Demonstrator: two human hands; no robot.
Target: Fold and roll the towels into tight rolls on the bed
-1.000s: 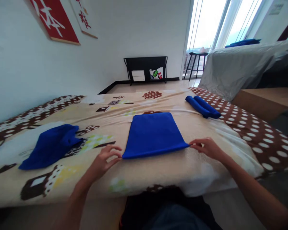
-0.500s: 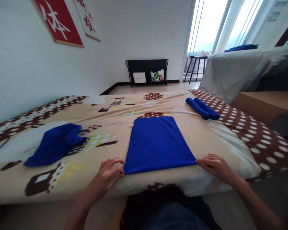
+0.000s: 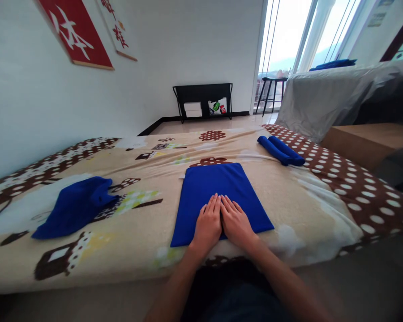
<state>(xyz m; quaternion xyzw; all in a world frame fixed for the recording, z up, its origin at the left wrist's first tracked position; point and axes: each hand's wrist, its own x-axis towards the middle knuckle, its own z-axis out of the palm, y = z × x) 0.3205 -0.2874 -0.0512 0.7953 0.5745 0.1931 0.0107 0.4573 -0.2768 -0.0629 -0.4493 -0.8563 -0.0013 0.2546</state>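
Note:
A flat blue cloth (image 3: pixel 208 183), folded into a near rectangle with a small white tag on its left edge, lies on the bed in front of me. My left hand (image 3: pixel 208 223) rests flat on its near half, fingers stretched out. Beside it, touching along the index fingers, my right hand (image 3: pixel 235 221) also lies flat on the cloth. Neither hand grips anything. Off to the left is a crumpled blue cloth (image 3: pixel 74 205). Two rolled blue cloths (image 3: pixel 280 150) sit side by side at the right.
The bed has a patterned beige blanket (image 3: pixel 147 259) with a brown dotted border. Beyond it stand a black rack (image 3: pixel 201 94) and a dark stool (image 3: pixel 272 89). At the right are a plastic-covered piece of furniture (image 3: pixel 309 98) and a cardboard-coloured box (image 3: pixel 359 141).
Both hands have let go of the cloth's near corners and come together on top of its near half, palms down. The cloths have stayed in place.

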